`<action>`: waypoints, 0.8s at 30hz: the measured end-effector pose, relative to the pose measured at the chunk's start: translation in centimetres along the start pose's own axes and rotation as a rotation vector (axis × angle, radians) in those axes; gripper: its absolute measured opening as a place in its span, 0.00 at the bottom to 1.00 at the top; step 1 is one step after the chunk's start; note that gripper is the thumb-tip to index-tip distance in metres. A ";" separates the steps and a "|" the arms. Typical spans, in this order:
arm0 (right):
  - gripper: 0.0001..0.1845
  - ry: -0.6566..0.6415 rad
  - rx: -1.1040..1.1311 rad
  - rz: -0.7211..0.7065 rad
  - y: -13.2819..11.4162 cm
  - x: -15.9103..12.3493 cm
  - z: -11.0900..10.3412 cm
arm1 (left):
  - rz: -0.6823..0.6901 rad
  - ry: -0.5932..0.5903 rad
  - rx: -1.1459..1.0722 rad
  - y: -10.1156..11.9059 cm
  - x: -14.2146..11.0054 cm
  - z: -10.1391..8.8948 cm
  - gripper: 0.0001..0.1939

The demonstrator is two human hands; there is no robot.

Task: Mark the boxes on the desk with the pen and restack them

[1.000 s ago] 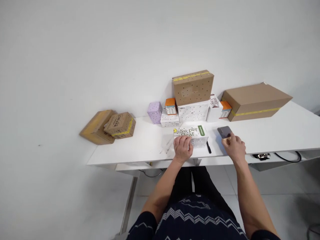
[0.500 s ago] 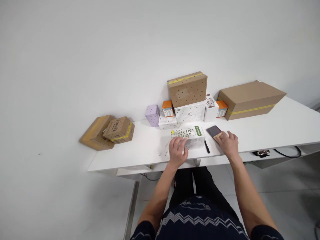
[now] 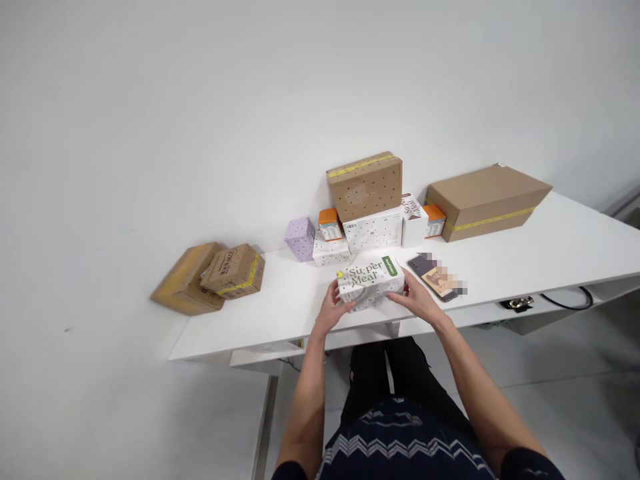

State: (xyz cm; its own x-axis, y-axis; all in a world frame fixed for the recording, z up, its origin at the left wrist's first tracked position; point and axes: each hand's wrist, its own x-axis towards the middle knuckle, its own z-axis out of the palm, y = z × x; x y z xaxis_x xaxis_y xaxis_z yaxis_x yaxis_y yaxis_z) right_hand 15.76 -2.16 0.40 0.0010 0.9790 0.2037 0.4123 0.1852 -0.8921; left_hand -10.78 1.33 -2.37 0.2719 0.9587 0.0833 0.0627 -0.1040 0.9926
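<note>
A white Super Meal box [image 3: 370, 279] with a green label is at the front of the white table, between my hands. My left hand [image 3: 332, 311] grips its left end, thumb along the near side. At the right end, my right hand [image 3: 416, 299] has its fingers around the corner and its thumb on the near face. Just right of that hand lies a phone [image 3: 436, 277] with a partly blurred picture on its back. The pen that lay beside the box is not visible now.
Behind are a brown dotted carton [image 3: 367, 190] atop a white dotted box [image 3: 374, 232], a lilac box [image 3: 301, 239] and two small orange boxes [image 3: 330, 224]. A long brown carton [image 3: 487, 200] stands right; two brown cartons [image 3: 235, 272] sit left. A black cable [image 3: 570, 305] hangs below the table edge.
My right hand has left the phone and moved left to the Super Meal box. My left hand has gone from above the box to its left end. Both now grip it.
</note>
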 end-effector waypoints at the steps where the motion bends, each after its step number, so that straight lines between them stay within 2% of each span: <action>1: 0.40 -0.048 0.030 -0.016 -0.2 0.4 0.0 | -0.010 0.017 -0.030 -0.2 -0.2 -0.3 0.40; 5: 0.43 -0.235 0.121 0.037 -0.5 1.0 0.3 | -0.084 0.045 -0.158 -0.7 -1.0 -2.3 0.42; 8: 0.43 -0.336 0.231 0.070 -0.7 0.7 1.5 | -0.101 0.033 -0.286 -0.8 -1.5 -3.6 0.41; 10: 0.41 -0.334 0.270 0.118 -1.1 0.2 2.6 | -0.094 0.026 -0.362 -1.0 -1.7 -3.9 0.37; 12: 0.38 -0.273 0.255 0.158 -1.7 -0.4 3.2 | -0.091 0.075 -0.428 -1.4 -1.8 -3.9 0.33; 14: 0.36 -0.184 0.245 0.150 -2.5 -1.2 2.9 | -0.095 0.180 -0.488 -1.8 -1.9 -3.8 0.29; 17: 0.34 0.009 0.270 0.161 -4.0 -2.0 0.4 | -0.089 0.343 -0.534 -2.5 -2.2 -3.8 0.27; 18: 0.33 0.103 0.274 0.185 -4.4 -2.1 -1.0 | -0.081 0.385 -0.532 -2.7 -2.3 -3.8 0.26; 21: 0.34 0.501 0.211 0.226 -5.1 -1.4 -5.7 | -0.035 0.474 -0.447 -3.3 -2.5 -3.4 0.22; 24: 0.33 0.819 0.111 0.185 -5.0 1.4 -9.7 | 0.010 0.492 -0.303 -3.7 -2.6 -2.6 0.19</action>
State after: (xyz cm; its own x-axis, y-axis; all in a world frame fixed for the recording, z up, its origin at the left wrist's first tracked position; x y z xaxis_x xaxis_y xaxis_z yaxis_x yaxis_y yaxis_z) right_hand 22.53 -2.55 9.09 0.7371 0.6317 0.2403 0.2485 0.0773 -0.9655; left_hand -14.25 -0.04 -5.97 -0.2116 0.9760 0.0517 -0.2355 -0.1022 0.9665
